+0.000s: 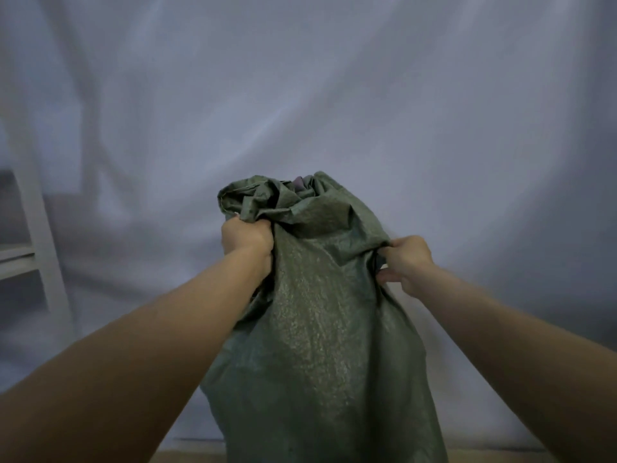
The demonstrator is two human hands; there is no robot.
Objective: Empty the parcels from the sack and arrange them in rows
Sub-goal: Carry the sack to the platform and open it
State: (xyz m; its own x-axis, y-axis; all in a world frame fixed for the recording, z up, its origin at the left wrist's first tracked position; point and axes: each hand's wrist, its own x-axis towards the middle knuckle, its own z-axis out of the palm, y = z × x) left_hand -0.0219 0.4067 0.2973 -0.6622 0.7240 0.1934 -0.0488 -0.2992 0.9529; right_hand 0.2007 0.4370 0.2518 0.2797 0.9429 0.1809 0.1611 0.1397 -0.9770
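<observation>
A green woven sack (320, 329) fills the middle of the view, its crumpled mouth pointing away from me. My left hand (245, 238) grips a bunch of the fabric on the left side near the mouth. On the right side my right hand (405, 262) pinches a fold of the sack. A small greyish-purple patch (300, 185), maybe a parcel, shows inside the mouth. No other parcel is visible; the rest of the contents are hidden by the fabric.
A pale blue-grey sheet (334, 95) covers the surface under and beyond the sack. At the left stands a white frame, perhaps shelving (36, 235). A tan strip of floor (187, 457) shows at the bottom edge.
</observation>
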